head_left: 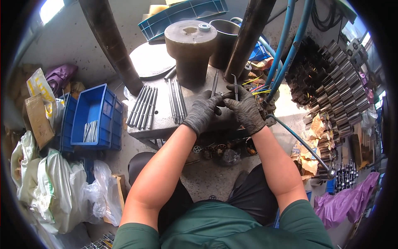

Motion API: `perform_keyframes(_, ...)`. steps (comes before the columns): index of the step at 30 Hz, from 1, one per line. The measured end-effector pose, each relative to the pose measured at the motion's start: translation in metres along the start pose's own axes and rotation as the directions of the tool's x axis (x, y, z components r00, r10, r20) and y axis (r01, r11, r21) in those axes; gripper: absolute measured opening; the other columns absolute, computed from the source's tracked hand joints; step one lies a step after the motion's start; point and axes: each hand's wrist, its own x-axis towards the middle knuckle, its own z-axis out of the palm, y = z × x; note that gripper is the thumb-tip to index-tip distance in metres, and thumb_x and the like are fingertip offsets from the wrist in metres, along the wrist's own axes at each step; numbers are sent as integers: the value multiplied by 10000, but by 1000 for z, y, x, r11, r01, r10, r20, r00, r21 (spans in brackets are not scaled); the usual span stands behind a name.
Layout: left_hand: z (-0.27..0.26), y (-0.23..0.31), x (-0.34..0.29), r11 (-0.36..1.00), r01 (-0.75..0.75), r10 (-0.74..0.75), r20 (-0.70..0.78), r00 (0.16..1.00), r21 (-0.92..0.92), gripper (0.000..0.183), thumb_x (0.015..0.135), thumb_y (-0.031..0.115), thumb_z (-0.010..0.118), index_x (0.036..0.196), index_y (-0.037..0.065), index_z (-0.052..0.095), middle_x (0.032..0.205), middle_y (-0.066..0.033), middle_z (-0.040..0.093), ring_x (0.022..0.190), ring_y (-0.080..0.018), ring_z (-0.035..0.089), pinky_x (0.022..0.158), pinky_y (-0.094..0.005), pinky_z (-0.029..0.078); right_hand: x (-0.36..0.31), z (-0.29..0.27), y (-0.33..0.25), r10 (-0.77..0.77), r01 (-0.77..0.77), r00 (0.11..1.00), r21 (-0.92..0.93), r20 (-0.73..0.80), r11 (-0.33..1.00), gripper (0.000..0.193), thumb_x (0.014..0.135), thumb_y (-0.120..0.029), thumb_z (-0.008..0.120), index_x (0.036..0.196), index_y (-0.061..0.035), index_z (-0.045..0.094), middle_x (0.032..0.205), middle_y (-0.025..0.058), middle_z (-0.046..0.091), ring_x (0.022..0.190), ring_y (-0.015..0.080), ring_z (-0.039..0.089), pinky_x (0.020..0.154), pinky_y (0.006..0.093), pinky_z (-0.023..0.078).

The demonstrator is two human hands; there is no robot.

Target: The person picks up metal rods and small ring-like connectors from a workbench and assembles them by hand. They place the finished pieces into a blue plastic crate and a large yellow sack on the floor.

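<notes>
Both of my hands wear dark grey gloves and meet above the right part of a metal worktable (161, 132). My left hand (202, 110) is closed around a slim dark metal rod (215, 82) with a narrow tip, which stands up out of the fist. A thin hooked pick (236, 86), its bent end upward, is gripped in my right hand (245, 108). The fingertips nearly touch; whether a small part lies between them I cannot make out. Left of my hands, several steel shafts lie in two groups, a wider row (142, 107) and a narrower one (177, 101).
A thick flanged steel cylinder (191, 54) bearing a small bearing ring (204, 27) stands behind my hands, between two dark columns (112, 45). Blue bins (96, 116) with more shafts stand left. A ball-ended lever (304, 144) and stacked metal tubes (344, 79) are right.
</notes>
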Motion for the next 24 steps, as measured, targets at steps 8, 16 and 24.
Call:
perform_keyframes(8, -10, 6, 0, 988, 73, -76, 19, 997, 137, 356, 898, 209, 711, 1185, 13, 633, 912, -55, 733, 618, -89, 560, 577, -254, 507, 8, 3, 5, -235, 180, 966, -378, -105, 908, 319, 875, -81, 741, 1170, -11, 642, 951, 120, 732, 854, 217, 712, 796, 345, 567)
perform_keyframes(16, -12, 13, -14, 982, 88, -98, -51, 994, -168, 211, 901, 88, 702, 1078, 43, 596, 917, -52, 726, 639, -62, 542, 477, -193, 419, 14, -8, 8, -225, 114, 962, -523, -152, 844, 311, 895, -188, 736, 1139, -12, 654, 952, 144, 722, 823, 266, 696, 764, 378, 557)
perform_keyframes(24, -31, 9, -27, 902, 102, -149, -80, 986, -420, 122, 971, 108, 636, 1053, 79, 551, 1008, -86, 696, 644, -56, 530, 466, -165, 402, -22, -15, -29, 85, -69, 984, -106, 158, 992, 835, 801, -123, 708, 1569, -90, 382, 1221, 150, 649, 1052, 218, 642, 890, 351, 541)
